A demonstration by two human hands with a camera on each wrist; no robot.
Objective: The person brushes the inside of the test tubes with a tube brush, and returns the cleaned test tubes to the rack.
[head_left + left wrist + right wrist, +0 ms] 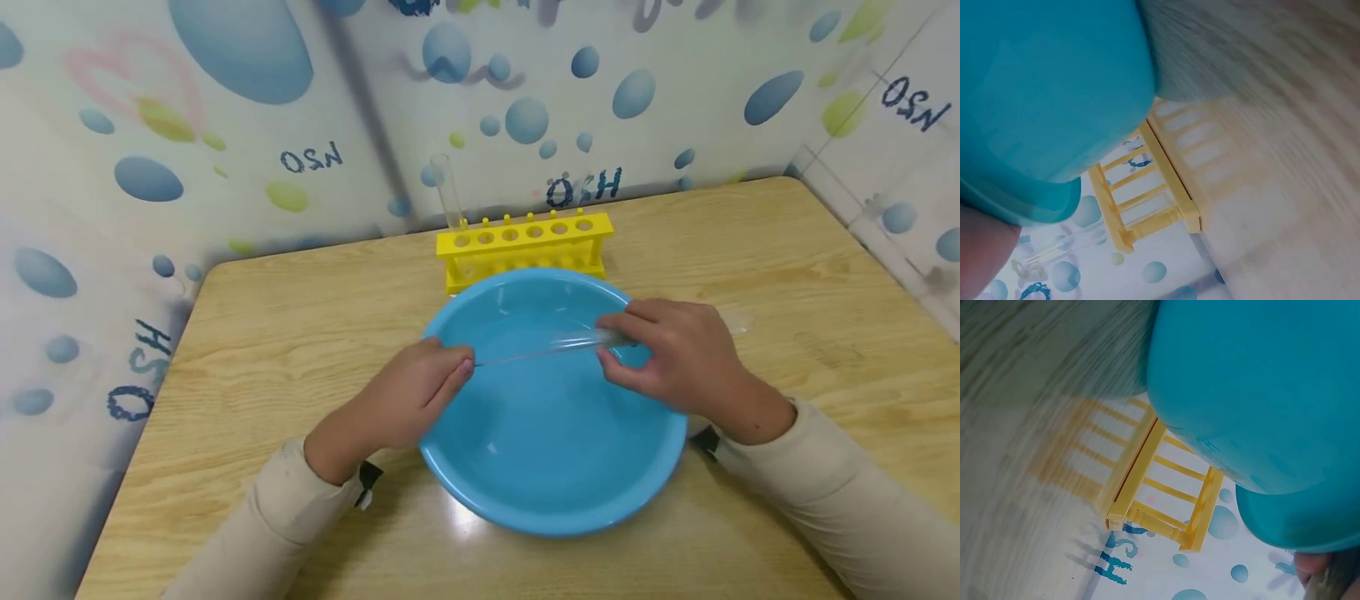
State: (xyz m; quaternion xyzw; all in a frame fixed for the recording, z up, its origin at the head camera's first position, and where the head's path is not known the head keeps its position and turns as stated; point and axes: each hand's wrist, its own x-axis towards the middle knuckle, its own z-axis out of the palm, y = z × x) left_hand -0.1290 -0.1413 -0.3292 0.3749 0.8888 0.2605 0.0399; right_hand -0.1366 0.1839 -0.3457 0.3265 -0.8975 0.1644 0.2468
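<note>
Over the blue basin (555, 450), my right hand (678, 354) grips a clear glass test tube (581, 340) that lies nearly level. Its mouth points left, and a faint clear end shows beyond the knuckles. My left hand (420, 392) pinches the thin wire stem of a test tube brush (517, 357), which runs into the tube. The brush head is mostly hidden by the right hand; a brownish blurred part of the tube (1333, 578) shows in the right wrist view. At the lower left of the left wrist view, only part of the left hand (985, 253) appears.
Behind the basin stands a yellow test tube rack (525, 237), with another clear test tube (448, 193) upright in its left end. Both stand on a wooden table (300, 333). A patterned wall (495, 108) closes off the back and sides.
</note>
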